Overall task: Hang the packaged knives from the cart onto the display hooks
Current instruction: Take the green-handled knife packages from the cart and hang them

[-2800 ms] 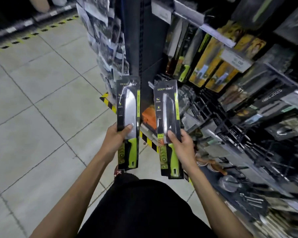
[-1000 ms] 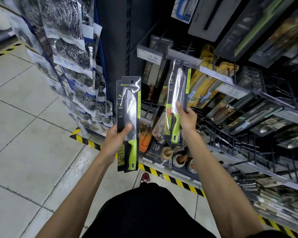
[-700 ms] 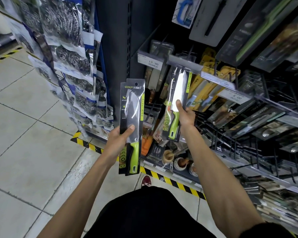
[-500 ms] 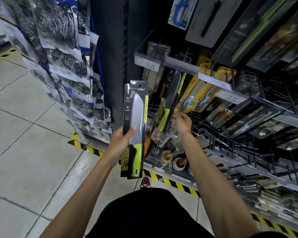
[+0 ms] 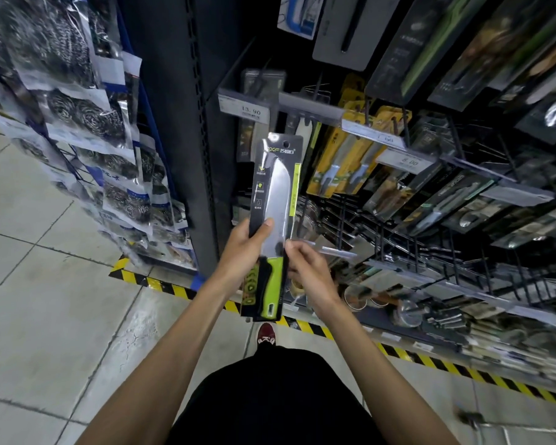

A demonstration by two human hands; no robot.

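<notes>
A packaged knife (image 5: 275,194) with a steel blade and green handle on a black card stands upright in front of the shelf. My left hand (image 5: 241,252) grips its lower left side, thumb on the front. My right hand (image 5: 308,268) pinches the card's right edge beside the handle. Just behind the card's top, a second packaged knife (image 5: 306,131) of the same kind hangs on a display hook (image 5: 315,88), partly hidden.
Yellow-carded knives (image 5: 344,162) and dark knife packs (image 5: 446,200) hang on hooks to the right, behind price tags (image 5: 249,110). Bagged steel scourers (image 5: 87,114) hang at left. Hazard tape (image 5: 161,284) edges the shelf base. Something blurred and metal (image 5: 475,419) shows at bottom right.
My right hand lifted its knife to the hook, let it go there, and came back to the card in my left hand. My left hand has moved that knife toward the shelf.
</notes>
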